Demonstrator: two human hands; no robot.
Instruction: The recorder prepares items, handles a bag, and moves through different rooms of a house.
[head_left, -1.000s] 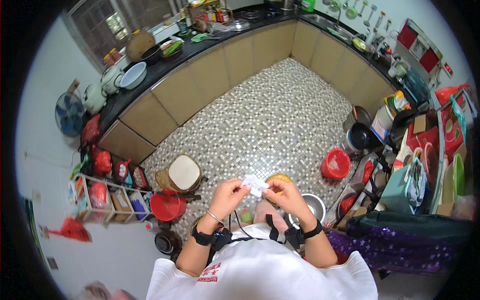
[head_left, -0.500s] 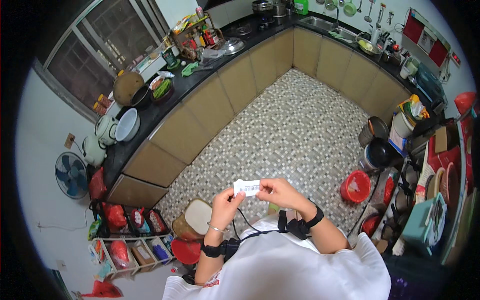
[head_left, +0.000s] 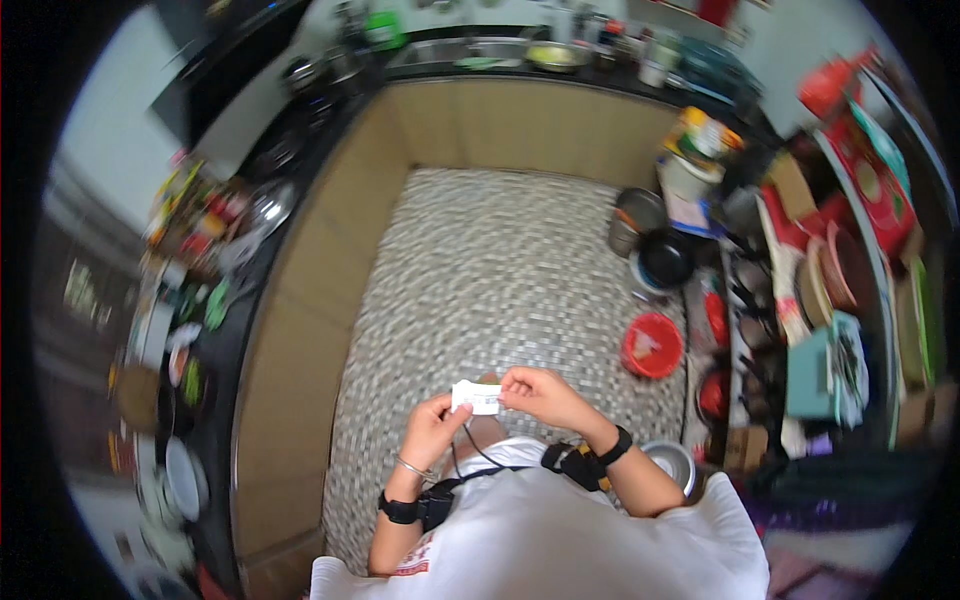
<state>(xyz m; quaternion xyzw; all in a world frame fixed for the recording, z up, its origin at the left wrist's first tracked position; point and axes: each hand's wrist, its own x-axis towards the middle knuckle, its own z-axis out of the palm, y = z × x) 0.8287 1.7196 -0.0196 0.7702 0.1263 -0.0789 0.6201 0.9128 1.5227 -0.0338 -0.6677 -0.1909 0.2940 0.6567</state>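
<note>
A small white card or slip of paper (head_left: 475,398) with dark print is held up in front of my body. The fingers and thumb of my left hand (head_left: 432,428) pinch its left end. At its right end, my right hand (head_left: 545,394) closes finger and thumb on the edge. Black straps circle both wrists, and a bracelet sits on the left one. Below the card a dark cord hangs against my white shirt. Whether it is one sheet or several cannot be told.
Cabinets with a black counter (head_left: 330,150) run along the left and far sides, with a sink (head_left: 460,52) at the back. On the tiled floor at right stand a red bucket (head_left: 652,346) and a black pan (head_left: 664,258). Crowded shelves (head_left: 770,330) line the right side.
The view has swung to the right, so the sink and far cabinets now lie straight ahead. Both hands keep hold of the white card, with little change in grip.
</note>
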